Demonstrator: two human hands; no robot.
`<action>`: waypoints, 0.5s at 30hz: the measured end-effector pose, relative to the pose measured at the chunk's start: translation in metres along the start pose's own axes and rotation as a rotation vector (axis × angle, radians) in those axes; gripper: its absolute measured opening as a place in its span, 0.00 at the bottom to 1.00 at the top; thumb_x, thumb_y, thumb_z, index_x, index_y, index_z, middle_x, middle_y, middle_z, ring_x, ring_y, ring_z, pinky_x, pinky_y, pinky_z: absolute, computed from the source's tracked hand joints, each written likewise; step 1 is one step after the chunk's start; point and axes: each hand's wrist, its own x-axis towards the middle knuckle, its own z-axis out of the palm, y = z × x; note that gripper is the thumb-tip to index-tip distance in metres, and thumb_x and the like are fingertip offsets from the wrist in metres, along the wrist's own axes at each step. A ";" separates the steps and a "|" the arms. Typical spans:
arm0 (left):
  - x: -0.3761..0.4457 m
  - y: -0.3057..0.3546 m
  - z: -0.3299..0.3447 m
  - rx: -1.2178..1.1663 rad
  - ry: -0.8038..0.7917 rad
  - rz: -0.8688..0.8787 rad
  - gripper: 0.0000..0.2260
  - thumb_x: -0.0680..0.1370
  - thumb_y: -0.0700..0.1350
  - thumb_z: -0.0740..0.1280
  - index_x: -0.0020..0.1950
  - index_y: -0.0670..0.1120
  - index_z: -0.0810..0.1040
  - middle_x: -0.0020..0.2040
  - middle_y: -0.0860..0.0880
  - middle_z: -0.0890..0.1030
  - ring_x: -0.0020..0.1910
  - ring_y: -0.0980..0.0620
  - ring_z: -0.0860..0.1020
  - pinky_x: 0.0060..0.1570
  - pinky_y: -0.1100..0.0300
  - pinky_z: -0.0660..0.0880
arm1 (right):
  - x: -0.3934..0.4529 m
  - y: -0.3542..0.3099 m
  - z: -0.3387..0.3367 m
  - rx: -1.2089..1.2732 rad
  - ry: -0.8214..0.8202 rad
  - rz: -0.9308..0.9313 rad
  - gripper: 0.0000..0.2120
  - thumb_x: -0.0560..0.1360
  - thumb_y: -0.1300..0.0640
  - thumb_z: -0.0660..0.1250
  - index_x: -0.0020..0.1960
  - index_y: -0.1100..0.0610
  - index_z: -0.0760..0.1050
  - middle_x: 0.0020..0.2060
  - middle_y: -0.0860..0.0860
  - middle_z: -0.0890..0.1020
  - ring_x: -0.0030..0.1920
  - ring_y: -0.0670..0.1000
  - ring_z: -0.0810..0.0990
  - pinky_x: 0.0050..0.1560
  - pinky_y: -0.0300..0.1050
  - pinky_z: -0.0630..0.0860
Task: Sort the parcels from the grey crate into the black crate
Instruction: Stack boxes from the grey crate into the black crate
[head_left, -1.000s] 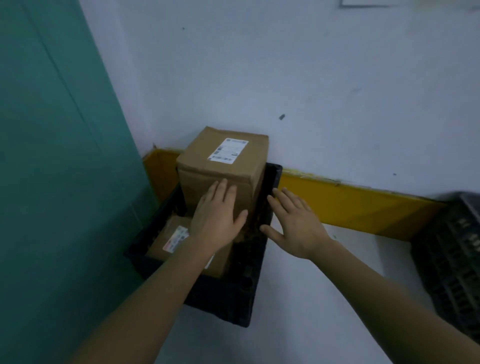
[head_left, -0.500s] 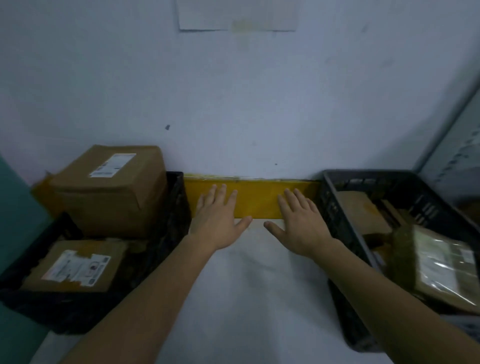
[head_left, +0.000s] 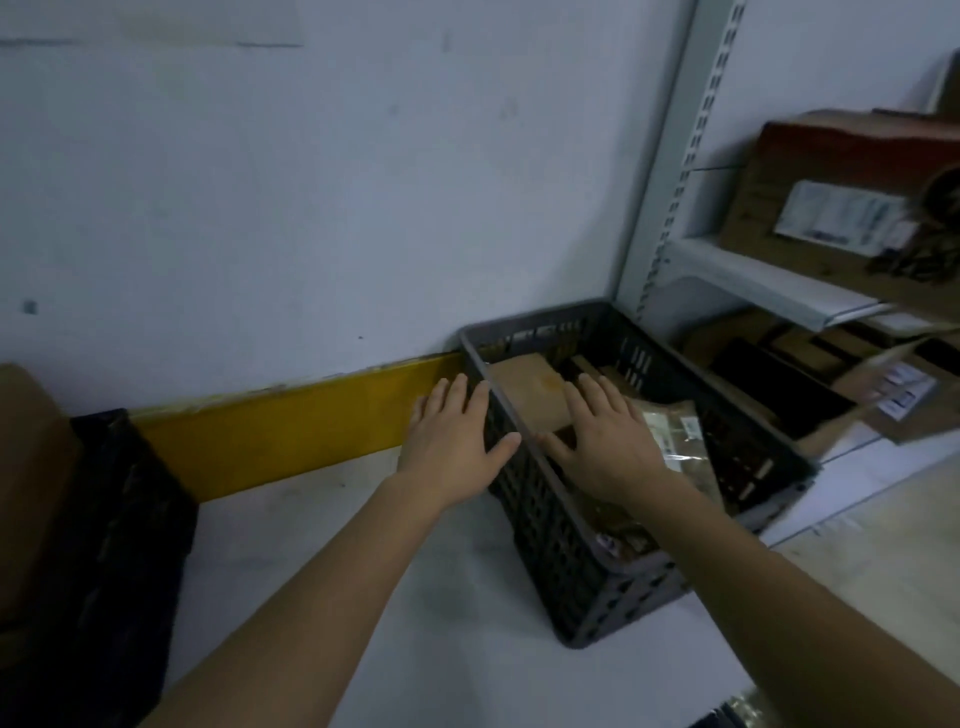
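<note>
- Both hands are spread flat and hold nothing.
- Right hand (head_left: 608, 447) hovers over the parcels (head_left: 535, 395) in the grey crate (head_left: 566, 561).
- Left hand (head_left: 452, 441) is over that crate's left rim.
- Black crate (head_left: 104, 545) sits far left.

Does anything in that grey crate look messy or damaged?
Nothing looks damaged. The parcels in the grey crate lie jumbled at angles, a brown box at the back and a plastic-wrapped parcel tilted beside it.
</note>
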 end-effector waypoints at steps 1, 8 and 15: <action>0.007 0.009 0.004 -0.012 0.002 0.031 0.40 0.82 0.72 0.52 0.87 0.51 0.48 0.88 0.45 0.50 0.86 0.42 0.47 0.83 0.40 0.49 | -0.003 0.014 0.002 -0.003 0.015 0.037 0.45 0.82 0.25 0.47 0.88 0.52 0.49 0.88 0.53 0.51 0.87 0.57 0.46 0.86 0.62 0.50; 0.035 0.070 0.034 -0.110 -0.074 0.163 0.41 0.83 0.71 0.53 0.87 0.47 0.48 0.87 0.42 0.53 0.86 0.41 0.51 0.83 0.41 0.51 | -0.026 0.110 0.016 0.000 -0.029 0.259 0.48 0.79 0.21 0.48 0.88 0.50 0.49 0.88 0.54 0.52 0.87 0.58 0.49 0.85 0.66 0.53; 0.057 0.114 0.070 -0.224 -0.195 0.153 0.43 0.80 0.72 0.58 0.86 0.50 0.50 0.85 0.43 0.59 0.82 0.40 0.60 0.78 0.40 0.64 | -0.025 0.157 0.036 0.111 -0.148 0.291 0.55 0.75 0.18 0.53 0.87 0.49 0.37 0.87 0.54 0.53 0.85 0.60 0.58 0.82 0.65 0.60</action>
